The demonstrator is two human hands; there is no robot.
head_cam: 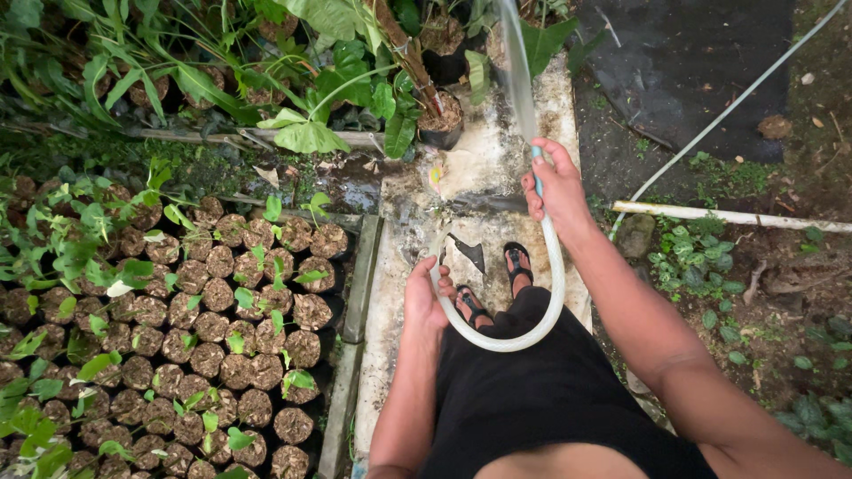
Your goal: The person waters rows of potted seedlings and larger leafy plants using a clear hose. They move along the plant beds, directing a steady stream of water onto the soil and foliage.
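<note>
My right hand grips the end of a pale hose, thumb over the nozzle, and a stream of water shoots up and away toward potted plants. The hose loops down past my sandalled feet and back up into my left hand, which is closed around it lower down. I stand on a wet concrete slab in dark shorts.
Several small black nursery bags with seedlings fill the ground at left. Leafy plants crowd the top left. A white pipe and a thin line cross the soil at right, beside low weeds.
</note>
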